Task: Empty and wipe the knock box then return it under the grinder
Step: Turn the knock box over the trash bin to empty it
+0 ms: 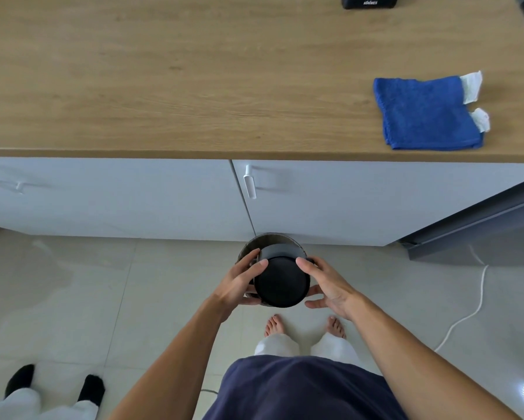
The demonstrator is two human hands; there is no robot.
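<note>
Both hands grip a round black knock box from either side, held upside down over a bin on the floor. Left hand and right hand curl partly around it. A blue cloth lies on the wooden table.
</note>
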